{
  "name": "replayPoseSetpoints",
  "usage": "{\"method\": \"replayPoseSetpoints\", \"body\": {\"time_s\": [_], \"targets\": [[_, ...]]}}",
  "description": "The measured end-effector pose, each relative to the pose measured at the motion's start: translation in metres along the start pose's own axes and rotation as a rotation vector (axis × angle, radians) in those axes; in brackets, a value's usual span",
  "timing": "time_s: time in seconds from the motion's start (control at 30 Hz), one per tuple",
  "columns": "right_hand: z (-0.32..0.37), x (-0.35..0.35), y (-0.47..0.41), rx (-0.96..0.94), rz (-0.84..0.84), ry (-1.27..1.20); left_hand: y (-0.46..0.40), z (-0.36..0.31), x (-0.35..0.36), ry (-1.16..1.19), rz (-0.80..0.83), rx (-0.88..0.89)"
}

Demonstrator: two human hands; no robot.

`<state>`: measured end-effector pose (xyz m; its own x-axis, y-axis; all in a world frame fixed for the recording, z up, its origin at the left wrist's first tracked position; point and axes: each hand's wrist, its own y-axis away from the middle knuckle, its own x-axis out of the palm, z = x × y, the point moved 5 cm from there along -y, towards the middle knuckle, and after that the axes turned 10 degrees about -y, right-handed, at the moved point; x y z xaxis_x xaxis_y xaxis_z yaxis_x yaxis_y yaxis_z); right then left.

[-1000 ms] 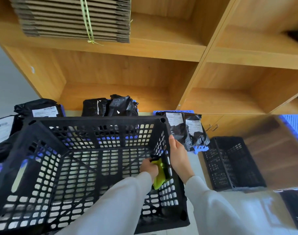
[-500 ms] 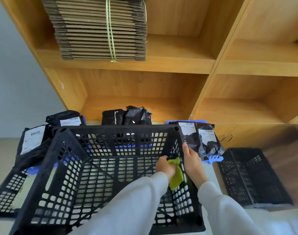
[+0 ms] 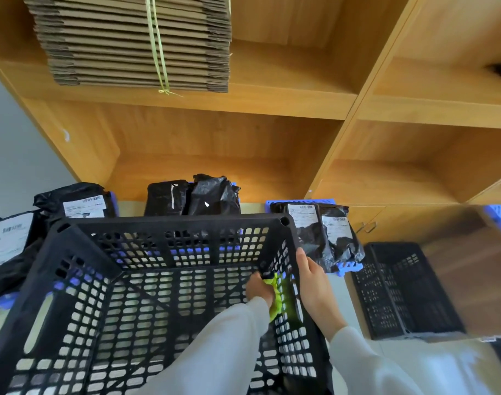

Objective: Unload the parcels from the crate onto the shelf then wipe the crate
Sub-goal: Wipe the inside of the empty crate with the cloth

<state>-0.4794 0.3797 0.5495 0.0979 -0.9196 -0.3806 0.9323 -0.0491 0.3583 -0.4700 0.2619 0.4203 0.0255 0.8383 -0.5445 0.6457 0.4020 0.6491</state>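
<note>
A black lattice crate [image 3: 169,226] fills the lower left of the view, tipped toward me, with nothing lying inside it. Inside it, my left hand [image 3: 259,290] is closed on a yellow-green cloth [image 3: 277,297] pressed against the crate's right inner wall. My right hand [image 3: 314,283] grips that same right wall from outside, fingers over the rim. Black parcels with white labels [image 3: 323,238] lie on blue crates along the shelf's foot, more black parcels [image 3: 81,202] at the left and some more black parcels [image 3: 203,195] in the middle.
A wooden shelf unit [image 3: 343,129] rises ahead; a tied bundle of flat cardboard [image 3: 140,41] sits on an upper shelf. Another black crate [image 3: 400,289] stands on the floor at the right, beside a brown panel [image 3: 477,269].
My left hand with the cloth has slid up the crate's right inner wall. The view has tilted upward and shifted, showing more of the cardboard bundle.
</note>
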Motion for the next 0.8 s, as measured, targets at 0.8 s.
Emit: {"method": "replayPoseSetpoints", "body": {"time_s": [0.8], "targets": [[0.002,-0.001,0.002,-0.074,-0.04,0.0,0.015,-0.018,-0.028,0.291,0.143,0.056]]}}
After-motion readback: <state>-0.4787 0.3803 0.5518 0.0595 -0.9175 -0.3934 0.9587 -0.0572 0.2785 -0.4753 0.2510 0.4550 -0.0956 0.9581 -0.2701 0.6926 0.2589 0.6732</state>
